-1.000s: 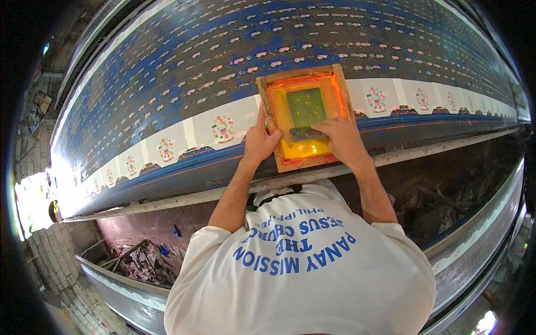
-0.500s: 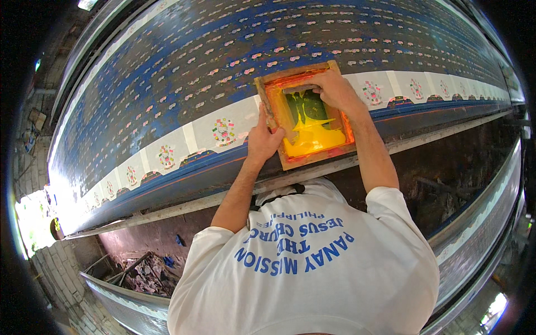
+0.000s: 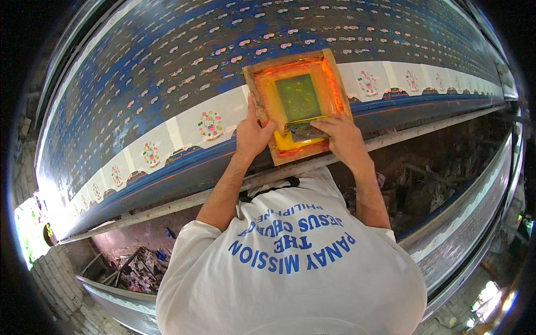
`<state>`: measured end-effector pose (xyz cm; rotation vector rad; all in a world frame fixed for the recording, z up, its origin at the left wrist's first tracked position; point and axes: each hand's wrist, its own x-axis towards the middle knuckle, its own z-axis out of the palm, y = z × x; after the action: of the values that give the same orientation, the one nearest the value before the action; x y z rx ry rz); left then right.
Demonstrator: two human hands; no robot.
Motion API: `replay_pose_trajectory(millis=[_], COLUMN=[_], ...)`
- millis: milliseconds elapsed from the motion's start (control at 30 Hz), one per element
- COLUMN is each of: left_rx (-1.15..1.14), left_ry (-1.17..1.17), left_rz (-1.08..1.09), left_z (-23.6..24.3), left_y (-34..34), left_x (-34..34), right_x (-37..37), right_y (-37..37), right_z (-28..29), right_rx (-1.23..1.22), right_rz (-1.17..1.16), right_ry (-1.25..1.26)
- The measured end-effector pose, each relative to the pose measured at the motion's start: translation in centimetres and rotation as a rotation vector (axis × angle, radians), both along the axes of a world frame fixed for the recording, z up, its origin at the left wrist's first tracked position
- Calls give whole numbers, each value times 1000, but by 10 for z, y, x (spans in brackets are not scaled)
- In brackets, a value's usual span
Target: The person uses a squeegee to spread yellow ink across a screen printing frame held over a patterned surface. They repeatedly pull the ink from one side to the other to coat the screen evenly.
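Note:
A wooden-framed printing screen lies over the strip of white printed pieces on the long table. Its inner border is stained orange and yellow, around a dark green mesh window. My left hand grips the frame's left side, thumb over the edge. In my right hand is a squeegee, held flat across the near part of the screen. Yellow ink is pooled on the near side of the squeegee, partly hidden by it.
The long table has a dark blue, worn surface with rows of small printed marks. A rail runs along its near edge. Below is a trough with scraps. Another long table stands at the right.
My right hand has drawn the squeegee from the screen's far end toward me. The yellow ink has been swept off the mesh window to the near end. My left hand still holds the frame.

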<state>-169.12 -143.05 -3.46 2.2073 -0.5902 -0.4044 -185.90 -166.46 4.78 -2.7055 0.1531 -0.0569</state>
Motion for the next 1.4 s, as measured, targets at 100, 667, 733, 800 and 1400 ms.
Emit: replay_pose_trajectory(millis=[100, 667, 733, 800, 1400], left_rx=[26, -70, -77, -76, -54], left_ry=[25, 19, 11, 39, 15], left_rz=[-1, 20, 24, 28, 35], left_z=[-2, 13, 8, 6, -7], left_y=[-3, -187, -210, -226, -239], left_x=[3, -63, -69, -74, -73], right_x=[-7, -70, -77, -82, -89], right_y=[1, -194, -219, -235, -249], right_z=[-5, 2, -1, -1, -10], right_rx=[-9, -12, -18, -6, -29], right_rz=[-8, 45, 56, 63, 91], right_ry=[-54, -43, -55, -48, -29])
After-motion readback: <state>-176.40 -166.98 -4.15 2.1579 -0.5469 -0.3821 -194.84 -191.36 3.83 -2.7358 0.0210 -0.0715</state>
